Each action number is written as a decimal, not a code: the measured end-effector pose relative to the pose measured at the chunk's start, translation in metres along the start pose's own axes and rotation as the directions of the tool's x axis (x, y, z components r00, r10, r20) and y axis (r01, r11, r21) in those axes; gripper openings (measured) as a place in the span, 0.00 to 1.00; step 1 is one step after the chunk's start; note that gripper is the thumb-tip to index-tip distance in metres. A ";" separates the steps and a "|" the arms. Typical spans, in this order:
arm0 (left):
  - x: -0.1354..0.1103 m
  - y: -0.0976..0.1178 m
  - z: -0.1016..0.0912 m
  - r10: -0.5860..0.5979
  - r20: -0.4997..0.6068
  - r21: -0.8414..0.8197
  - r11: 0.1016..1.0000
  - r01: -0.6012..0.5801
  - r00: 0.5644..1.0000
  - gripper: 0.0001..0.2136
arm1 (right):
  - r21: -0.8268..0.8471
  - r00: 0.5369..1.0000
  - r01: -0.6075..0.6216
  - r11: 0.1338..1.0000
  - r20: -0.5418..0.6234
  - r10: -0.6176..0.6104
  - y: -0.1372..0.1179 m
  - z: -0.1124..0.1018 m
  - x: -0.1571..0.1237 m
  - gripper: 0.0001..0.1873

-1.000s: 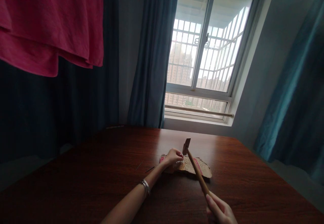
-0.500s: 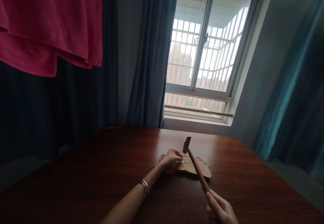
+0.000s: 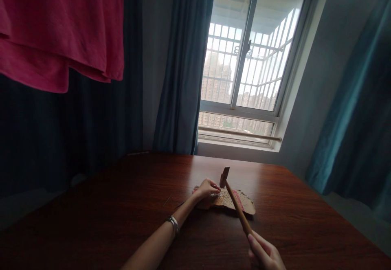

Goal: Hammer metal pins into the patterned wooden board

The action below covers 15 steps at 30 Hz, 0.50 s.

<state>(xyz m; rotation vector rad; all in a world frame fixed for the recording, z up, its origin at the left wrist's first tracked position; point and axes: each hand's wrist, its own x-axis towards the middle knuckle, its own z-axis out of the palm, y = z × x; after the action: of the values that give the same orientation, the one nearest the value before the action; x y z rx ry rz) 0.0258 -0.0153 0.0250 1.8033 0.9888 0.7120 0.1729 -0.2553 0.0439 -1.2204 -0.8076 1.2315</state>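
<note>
My right hand (image 3: 265,250) is wrapped round the lower end of a hammer (image 3: 238,209) with a long wooden handle. The hammer's head is up beside the fingertips of my left hand (image 3: 208,189); whether the two touch I cannot tell. Over the left part of a tan, cardboard-like sheet (image 3: 249,207), my left hand is closed in a pinch. What the fingers hold is too small to make out. Many small dark holes or dots cover the sheet, along with pink-red patches, and its right edge is notched.
Two thin dark sticks or needles, one of them a thin rod (image 3: 167,200), lie left of the sheet on the brown wooden table (image 3: 137,221). A pink cloth (image 3: 61,29) hangs at upper left. Behind the table are a curtain (image 3: 183,78) and a barred window (image 3: 259,58).
The hammer's head has shifted slightly down and left, nearer my left fingertips. My right hand has moved a little left with it. My left hand stays in nearly the same place.
</note>
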 end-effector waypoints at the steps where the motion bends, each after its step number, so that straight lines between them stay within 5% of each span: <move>1: 0.001 -0.001 0.000 0.000 -0.003 -0.004 1.000 0.000 1.000 0.15 | -0.002 1.000 -0.002 1.000 0.000 0.002 0.000 0.000 0.000 0.32; 15: 0.020 -0.032 0.003 0.075 0.024 -0.058 0.996 -0.073 0.997 0.14 | 0.016 0.996 0.023 1.000 -0.089 -0.021 0.005 -0.014 0.001 0.34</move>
<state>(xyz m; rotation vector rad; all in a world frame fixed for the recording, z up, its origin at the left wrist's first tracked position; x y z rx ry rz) 0.0275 0.0082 -0.0047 1.8026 0.8803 0.7532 0.1851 -0.2584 0.0358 -1.2403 -0.7419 1.1561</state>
